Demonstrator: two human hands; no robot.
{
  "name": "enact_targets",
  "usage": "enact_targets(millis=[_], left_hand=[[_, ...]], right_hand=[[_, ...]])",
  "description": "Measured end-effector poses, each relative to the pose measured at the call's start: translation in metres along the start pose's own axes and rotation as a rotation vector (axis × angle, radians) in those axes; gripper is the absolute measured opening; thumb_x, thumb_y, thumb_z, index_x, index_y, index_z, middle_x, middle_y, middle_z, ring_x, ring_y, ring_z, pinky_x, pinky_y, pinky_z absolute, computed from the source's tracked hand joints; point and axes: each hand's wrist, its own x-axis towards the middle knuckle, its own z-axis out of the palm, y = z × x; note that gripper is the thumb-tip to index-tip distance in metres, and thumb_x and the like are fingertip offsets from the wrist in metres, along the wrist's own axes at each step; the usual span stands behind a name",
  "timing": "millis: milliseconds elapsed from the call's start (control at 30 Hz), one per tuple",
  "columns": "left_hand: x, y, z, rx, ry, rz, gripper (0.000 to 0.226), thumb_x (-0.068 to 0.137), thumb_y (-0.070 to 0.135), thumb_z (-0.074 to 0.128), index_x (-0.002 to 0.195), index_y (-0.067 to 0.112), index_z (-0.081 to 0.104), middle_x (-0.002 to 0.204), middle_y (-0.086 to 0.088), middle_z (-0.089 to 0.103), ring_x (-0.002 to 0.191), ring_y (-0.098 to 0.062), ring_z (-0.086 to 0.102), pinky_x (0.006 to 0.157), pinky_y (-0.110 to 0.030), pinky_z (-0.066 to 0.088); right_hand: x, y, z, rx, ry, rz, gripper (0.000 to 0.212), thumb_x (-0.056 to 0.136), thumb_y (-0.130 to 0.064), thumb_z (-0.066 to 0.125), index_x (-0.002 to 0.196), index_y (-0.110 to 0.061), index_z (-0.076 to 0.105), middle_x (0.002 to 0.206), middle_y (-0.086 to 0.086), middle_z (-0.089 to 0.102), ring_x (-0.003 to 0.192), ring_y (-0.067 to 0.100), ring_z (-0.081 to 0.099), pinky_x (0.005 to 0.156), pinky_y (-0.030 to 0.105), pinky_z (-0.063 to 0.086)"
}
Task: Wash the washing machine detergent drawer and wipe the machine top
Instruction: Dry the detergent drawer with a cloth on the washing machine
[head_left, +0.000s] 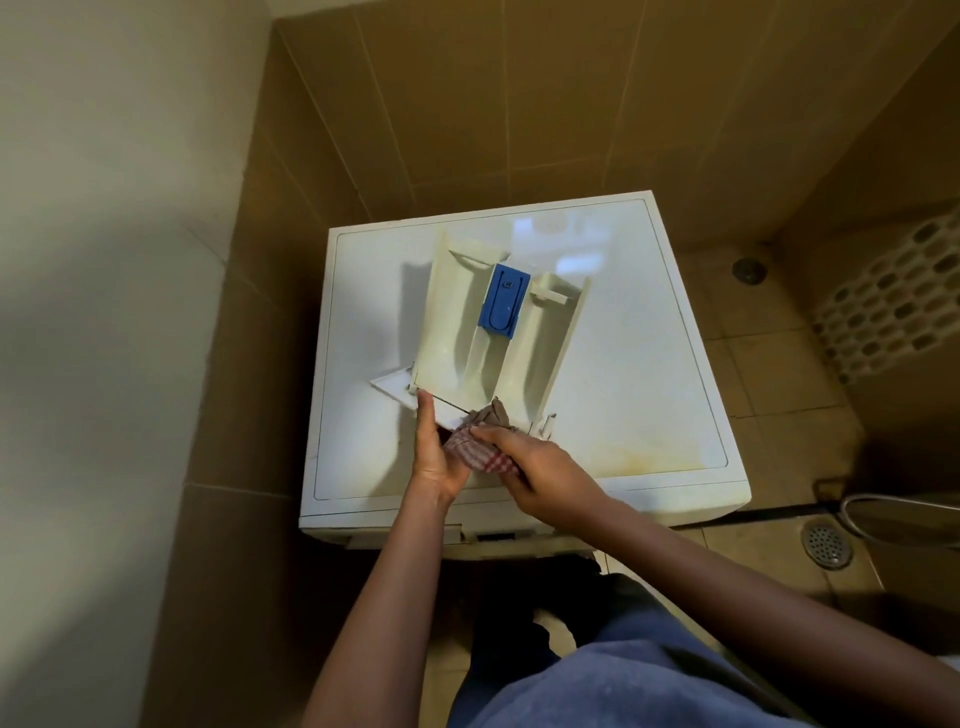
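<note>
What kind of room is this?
Probably a bathroom or laundry nook: tiled walls, a floor drain, and a washer tucked into the corner.

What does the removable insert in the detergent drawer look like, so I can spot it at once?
Find the white washing machine top; the cream detergent drawer is held over it. The insert sits in the drawer's middle channel, toward the far end. It is the only blue piece; everything around it is cream or white.
</note>
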Motion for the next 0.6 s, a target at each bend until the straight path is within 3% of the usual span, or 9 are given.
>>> enact_targets(millis=[67,133,267,333,367,433,500,567,600], left_hand=[[-0.003,-0.003,-0.001,-0.028,0.045,-0.017,0.111,0.071,0.088,0.027,0.12,-0.006,0.059,0.108,-0.022,0.065,0.095,-0.03,0.065,0.084,-0.039,0.054],[-0.003,-0.006,-0.005,-0.067,0.041,-0.047,0.113,0.069,0.091,0.008,0.093,-0.002,0.068,0.085,-0.016,0.069,0.082,-0.027,0.067,0.083,-0.038,0.051],[0.001,-0.015,-0.004,-0.222,0.081,-0.016,0.094,0.079,0.08,0.003,0.067,0.021,0.076,0.069,0.006,0.069,0.066,-0.006,0.067,0.078,-0.023,0.046],[0.007,-0.022,-0.007,-0.202,0.094,0.02,0.07,0.088,0.07,0.003,0.076,0.046,0.068,0.069,0.024,0.062,0.067,0.01,0.058,0.076,-0.014,0.042],[0.012,-0.026,-0.011,-0.174,0.136,0.055,0.059,0.098,0.058,0.005,0.089,0.046,0.062,0.079,0.024,0.062,0.077,0.007,0.057,0.084,-0.017,0.041],[0.009,-0.025,-0.015,-0.206,0.137,0.04,0.039,0.104,0.044,0.026,0.123,0.027,0.056,0.114,0.001,0.06,0.111,-0.013,0.055,0.105,-0.03,0.034],[0.014,-0.024,-0.019,-0.253,0.173,0.057,0.047,0.101,0.039,0.038,0.144,0.02,0.042,0.133,-0.005,0.054,0.127,-0.017,0.048,0.108,-0.026,0.031],[0.019,-0.021,-0.01,-0.308,0.178,0.136,0.041,0.105,0.022,0.025,0.137,0.035,0.048,0.104,0.017,0.066,0.098,0.004,0.059,0.083,-0.007,0.037],[0.019,-0.016,-0.005,-0.401,0.124,0.102,0.054,0.106,0.017,0.016,0.116,0.046,0.06,0.081,0.025,0.065,0.077,0.011,0.059,0.07,-0.002,0.039]], right_hand=[[0.003,-0.002,0.004,0.075,-0.053,0.038,0.05,0.092,-0.018,0.048,0.141,-0.022,0.042,0.139,0.0,0.051,0.124,0.017,0.051,0.098,0.023,0.041],[0.012,-0.008,0.009,0.1,-0.136,0.081,0.05,0.095,-0.02,0.049,0.144,-0.021,0.037,0.139,0.003,0.05,0.124,0.018,0.049,0.094,0.019,0.036],[0.044,-0.026,0.02,0.238,-0.169,0.17,0.05,0.097,-0.023,0.045,0.146,-0.019,0.032,0.143,0.007,0.046,0.13,0.022,0.044,0.102,0.026,0.035],[0.065,-0.035,0.026,0.274,-0.186,0.212,0.051,0.097,-0.025,0.044,0.146,-0.021,0.031,0.146,0.008,0.042,0.132,0.023,0.041,0.107,0.03,0.033],[0.075,-0.038,0.029,0.278,-0.198,0.219,0.052,0.097,-0.026,0.043,0.147,-0.022,0.029,0.148,0.008,0.04,0.133,0.024,0.04,0.109,0.033,0.032],[0.089,-0.045,0.034,0.269,-0.199,0.224,0.053,0.096,-0.027,0.042,0.148,-0.023,0.028,0.15,0.007,0.037,0.135,0.025,0.038,0.109,0.035,0.031],[0.092,-0.049,0.037,0.252,-0.16,0.208,0.05,0.098,-0.026,0.042,0.146,-0.022,0.029,0.147,0.006,0.04,0.131,0.025,0.042,0.104,0.031,0.034],[0.084,-0.047,0.035,0.195,-0.109,0.152,0.046,0.098,-0.026,0.042,0.143,-0.022,0.033,0.142,0.006,0.047,0.124,0.024,0.048,0.097,0.028,0.038],[0.079,-0.045,0.033,0.159,-0.091,0.128,0.047,0.098,-0.029,0.042,0.143,-0.023,0.033,0.141,0.005,0.048,0.123,0.024,0.05,0.097,0.029,0.04]])
